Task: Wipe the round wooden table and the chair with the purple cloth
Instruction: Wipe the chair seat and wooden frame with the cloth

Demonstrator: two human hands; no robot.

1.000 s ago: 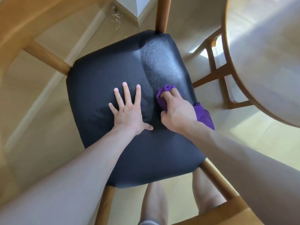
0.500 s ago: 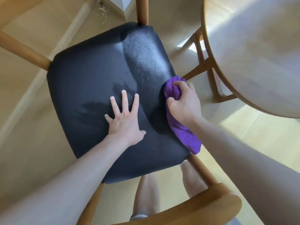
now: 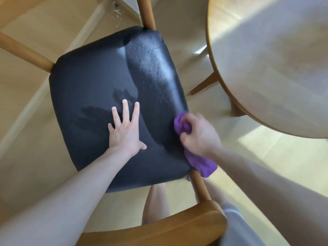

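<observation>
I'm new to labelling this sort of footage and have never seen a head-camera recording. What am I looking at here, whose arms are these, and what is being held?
There is no machine: a person wears a wide-angle camera on the head, so you look down along their own two bare arms. Below is a chair with a black padded seat and wooden frame. The left hand lies flat on the seat, fingers spread. The right hand, blurred, grips a purple cloth at the seat's right edge, part of it hanging past the edge. Upper right is the round wooden table. The person's legs show under the seat.
</observation>
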